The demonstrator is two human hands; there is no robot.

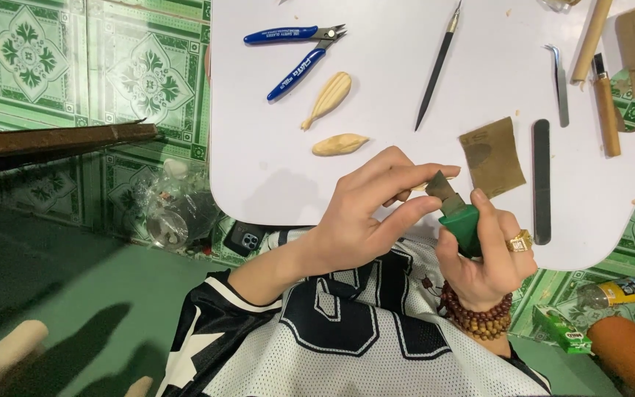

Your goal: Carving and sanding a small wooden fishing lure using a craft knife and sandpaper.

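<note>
- While the right hand (488, 254) grips a green-handled knife (456, 209), the left hand (365, 209) pinches a small, mostly hidden pale sliver (422, 187) at the blade, just over the white table's (273, 176) near edge.
- Two carved wooden pieces (327, 99) (339, 144) lie on the table, seemingly already shaped.
- Sandpaper (492, 156), a flat file (542, 180) and blue cutters (299, 51) lie untouched, so smoothing probably remains.

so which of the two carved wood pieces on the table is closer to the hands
The shorter, stubby wood piece, lying just above the left hand. The other one is longer with a narrow tail and sits farther up, beside the blue cutters.
</note>
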